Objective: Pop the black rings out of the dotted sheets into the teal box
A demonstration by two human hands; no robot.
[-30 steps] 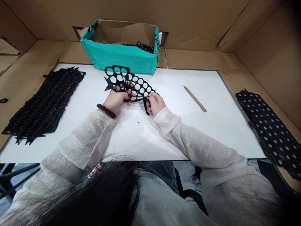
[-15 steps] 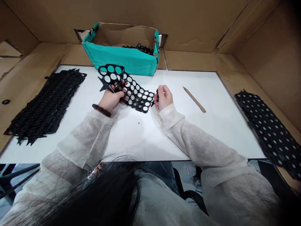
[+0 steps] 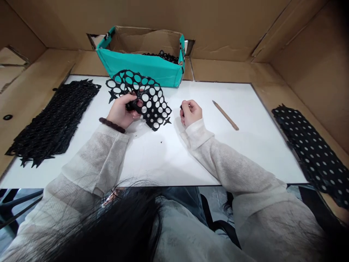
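My left hand (image 3: 124, 110) grips a black perforated rubber sheet (image 3: 149, 97) with rows of round holes. The sheet is curved and raised above the white board, its far part in front of the teal box. A pointed tab sticks out at its right corner. To the right, apart from the sheet, my right hand (image 3: 191, 112) is closed in a pinch. A small black piece (image 3: 181, 106) shows at its fingertips, mostly hidden by the fingers.
A teal-covered cardboard box (image 3: 141, 67) with black pieces inside stands at the back. A stack of black perforated sheets (image 3: 54, 120) lies left, dotted black sheets (image 3: 311, 149) right. A brown pencil-like stick (image 3: 225, 115) rests on the white board (image 3: 245, 153). Cardboard walls surround it.
My left hand has turned and drawn the sheet left, away from my right hand, and the sheet bends more. My right hand has hardly moved and has come apart from the sheet.
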